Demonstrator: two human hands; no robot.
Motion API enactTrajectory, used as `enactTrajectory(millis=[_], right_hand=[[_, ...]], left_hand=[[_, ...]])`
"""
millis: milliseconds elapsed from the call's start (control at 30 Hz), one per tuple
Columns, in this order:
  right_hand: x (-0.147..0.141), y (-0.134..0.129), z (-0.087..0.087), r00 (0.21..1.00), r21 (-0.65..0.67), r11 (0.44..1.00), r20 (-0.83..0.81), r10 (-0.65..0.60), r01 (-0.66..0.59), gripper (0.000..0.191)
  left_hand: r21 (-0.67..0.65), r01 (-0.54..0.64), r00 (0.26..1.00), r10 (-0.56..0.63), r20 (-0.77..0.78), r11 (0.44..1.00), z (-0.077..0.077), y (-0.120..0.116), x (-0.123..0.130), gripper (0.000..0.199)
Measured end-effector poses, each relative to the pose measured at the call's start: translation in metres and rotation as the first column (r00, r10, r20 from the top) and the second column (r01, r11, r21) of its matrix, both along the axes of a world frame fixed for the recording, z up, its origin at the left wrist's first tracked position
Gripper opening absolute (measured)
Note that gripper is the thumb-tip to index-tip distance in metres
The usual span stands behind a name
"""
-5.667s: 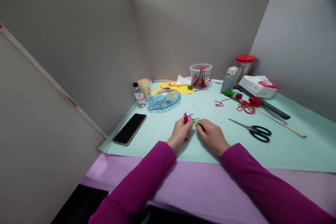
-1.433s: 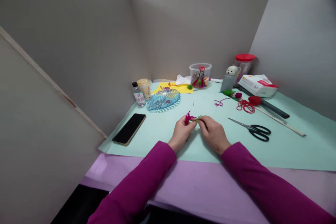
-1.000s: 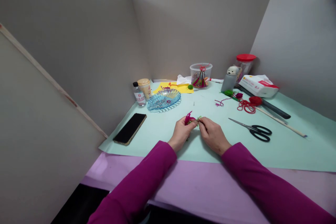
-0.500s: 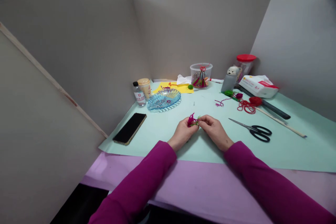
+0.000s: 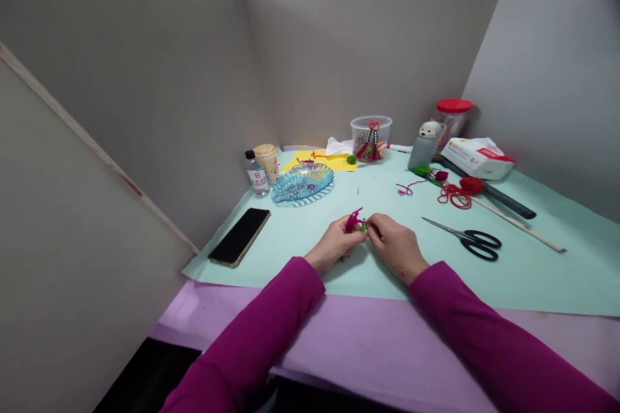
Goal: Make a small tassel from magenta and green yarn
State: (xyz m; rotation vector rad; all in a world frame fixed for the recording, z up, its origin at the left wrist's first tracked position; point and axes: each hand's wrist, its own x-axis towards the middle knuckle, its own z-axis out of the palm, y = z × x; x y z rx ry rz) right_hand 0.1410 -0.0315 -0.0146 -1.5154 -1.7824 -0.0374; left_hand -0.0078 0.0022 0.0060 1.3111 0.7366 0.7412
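Between my fingertips, above the pale green sheet [image 5: 290,251], is a small bunch of magenta and green yarn [image 5: 353,221]. My left hand [image 5: 334,244] is closed on it, with magenta strands sticking up past the thumb and a bit of green showing below the hand. My right hand [image 5: 396,246] pinches at the green and magenta strands on the bunch's right side; its fingertips partly hide what they grip. To the right of my right hand lie black-handled scissors [image 5: 477,242], blades pointing left.
Left stand a phone [image 5: 239,237], a bottle [image 5: 256,174], a lidded cup [image 5: 267,162] and a blue glass dish [image 5: 304,187] of beads. Behind is a clear tub [image 5: 359,135] with tassels. Right are red yarn [image 5: 455,197], a stick [image 5: 523,227], a grey bottle [image 5: 422,153] and tissues [image 5: 477,158].
My right hand has turned slightly, its back now facing up more and its fingers curled tighter at the yarn. My left hand stays nearly in place. Other things have not moved.
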Motion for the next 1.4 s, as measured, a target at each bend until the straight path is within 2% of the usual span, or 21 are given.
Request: enactTrajectory(millis=[67, 133, 233, 333, 533, 667, 800, 1000, 1133, 1200, 1300, 1400], right_hand=[[0.0, 0.001, 0.001, 0.997, -0.014, 1.0, -0.073, 0.025, -0.026, 0.018], [0.002, 0.003, 0.001, 0.971, -0.073, 0.994, -0.232, 0.061, -0.079, 0.018], [0.004, 0.008, 0.0, 0.87, -0.154, 0.973, -0.487, 0.079, -0.174, 0.02], [0.006, 0.011, -0.002, 0.815, -0.163, 0.965, -0.574, 0.077, -0.206, 0.021], [0.004, 0.006, 0.001, 0.9, -0.127, 0.984, -0.432, 0.055, -0.121, 0.021], [0.004, 0.004, 0.001, 0.967, -0.072, 0.996, -0.253, 0.034, -0.054, 0.019], [0.004, 0.004, 0.0, 0.996, -0.051, 0.997, -0.069, 0.049, -0.053, 0.017], [0.001, 0.004, 0.004, 0.979, -0.077, 0.997, -0.198, -0.041, 0.026, 0.018], [0.002, 0.004, 0.004, 0.991, 0.001, 0.992, -0.051, -0.122, 0.122, 0.019], [0.002, 0.004, 0.003, 0.987, -0.001, 0.987, 0.01, -0.159, 0.159, 0.019], [0.002, 0.004, 0.003, 0.992, -0.042, 0.991, 0.01, -0.126, 0.126, 0.017], [0.002, 0.004, 0.005, 0.987, -0.061, 0.996, -0.143, -0.078, 0.07, 0.017]], left_hand=[[-0.017, -0.013, 1.0, 0.013, 0.017, 1.0, 0.001, 0.0, 0.0, 0.027], [-0.013, -0.05, 0.998, 0.051, 0.025, 0.999, 0.0, 0.0, 0.0, 0.026], [0.044, -0.134, 0.991, 0.134, 0.0, 0.99, -0.004, -0.001, 0.003, 0.025], [0.12, -0.188, 0.982, 0.19, -0.01, 0.975, -0.009, -0.002, 0.005, 0.026], [0.129, -0.206, 0.978, 0.206, 0.013, 0.97, -0.015, 0.0, 0.007, 0.027], [0.126, -0.21, 0.978, 0.207, 0.041, 0.97, -0.016, 0.0, 0.008, 0.03], [0.104, -0.19, 0.982, 0.187, 0.039, 0.976, -0.015, 0.0, 0.007, 0.03], [0.072, -0.172, 0.984, 0.167, 0.07, 0.983, -0.01, 0.001, 0.006, 0.026], [0.045, -0.161, 0.984, 0.157, 0.08, 0.986, -0.008, 0.0, 0.007, 0.026], [0.045, -0.15, 0.986, 0.146, 0.074, 0.988, -0.007, 0.0, 0.007, 0.025], [0.028, -0.175, 0.981, 0.173, 0.084, 0.984, -0.006, -0.001, 0.007, 0.024], [0.002, -0.204, 0.976, 0.203, 0.082, 0.979, -0.005, -0.001, 0.006, 0.026]])
